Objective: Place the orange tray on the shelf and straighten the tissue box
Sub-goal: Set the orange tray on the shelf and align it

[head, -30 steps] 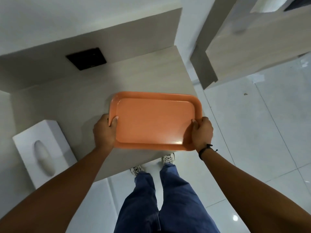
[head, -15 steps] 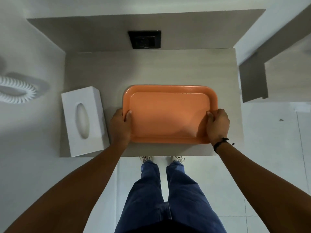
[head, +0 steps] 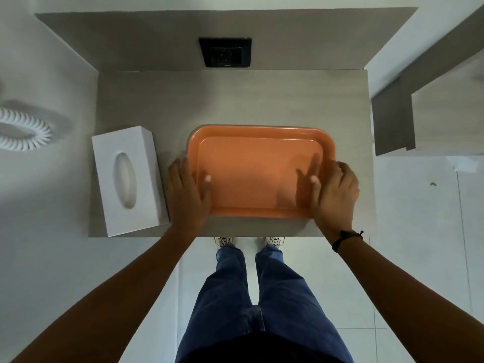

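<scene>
The orange tray [head: 256, 174] lies flat on the light wooden shelf [head: 235, 100], near its front edge and right of centre. My left hand [head: 187, 195] grips the tray's left end, thumb inside the rim. My right hand [head: 335, 195] grips the right end the same way. The white tissue box [head: 146, 166] lies on the shelf's left end, just left of my left hand without touching it. It is turned slightly askew, with its near end at the shelf's front edge.
A black socket panel [head: 225, 52] is set in the shelf's back wall. A white coiled cord [head: 23, 132] hangs on the wall to the left. Another wooden unit [head: 445, 113] stands to the right. My legs and shoes [head: 248, 242] are just below the shelf's front edge.
The tray has come down flat onto the shelf, and the view has settled square over it. My thumbs have slid further inside the tray. The tissue box has not moved.
</scene>
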`<state>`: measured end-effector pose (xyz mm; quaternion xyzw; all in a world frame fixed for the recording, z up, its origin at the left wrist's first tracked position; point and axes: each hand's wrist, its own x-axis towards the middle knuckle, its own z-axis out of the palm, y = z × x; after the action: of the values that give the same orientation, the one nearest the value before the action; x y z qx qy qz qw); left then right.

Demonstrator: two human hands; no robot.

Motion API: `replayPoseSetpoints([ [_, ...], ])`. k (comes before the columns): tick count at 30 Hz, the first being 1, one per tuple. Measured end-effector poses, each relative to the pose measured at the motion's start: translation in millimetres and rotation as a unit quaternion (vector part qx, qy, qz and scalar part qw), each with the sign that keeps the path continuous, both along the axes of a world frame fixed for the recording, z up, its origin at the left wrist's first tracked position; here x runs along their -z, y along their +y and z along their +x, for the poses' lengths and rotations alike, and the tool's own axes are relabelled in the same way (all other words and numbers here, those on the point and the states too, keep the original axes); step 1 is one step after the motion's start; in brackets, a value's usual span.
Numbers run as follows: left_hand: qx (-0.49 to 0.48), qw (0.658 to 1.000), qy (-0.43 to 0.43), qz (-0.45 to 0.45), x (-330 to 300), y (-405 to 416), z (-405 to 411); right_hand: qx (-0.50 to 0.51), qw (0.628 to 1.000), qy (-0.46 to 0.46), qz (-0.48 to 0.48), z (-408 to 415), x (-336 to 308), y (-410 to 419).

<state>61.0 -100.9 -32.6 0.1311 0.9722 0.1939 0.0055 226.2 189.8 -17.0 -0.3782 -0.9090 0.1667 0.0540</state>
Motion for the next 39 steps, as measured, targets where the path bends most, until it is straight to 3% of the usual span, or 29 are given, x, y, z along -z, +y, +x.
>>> replayPoseSetpoints([
  [3, 0.146, 0.987, 0.024, -0.069, 8, -16, 26, -0.176, 0.981, -0.074, 0.045, 23, 4, -20],
  [6, 0.211, 0.972, 0.016, -0.103, 16, -31, 43, -0.244, 0.961, -0.115, 0.059, 36, 10, -35],
  [21, 0.225, 0.96, 0.017, -0.163, 19, -14, 10, -0.262, 0.951, -0.142, 0.078, -1, 18, -20],
  [39, 0.234, 0.959, 0.041, -0.154, 21, 30, -91, -0.257, 0.957, -0.113, 0.079, -103, 15, 25],
])
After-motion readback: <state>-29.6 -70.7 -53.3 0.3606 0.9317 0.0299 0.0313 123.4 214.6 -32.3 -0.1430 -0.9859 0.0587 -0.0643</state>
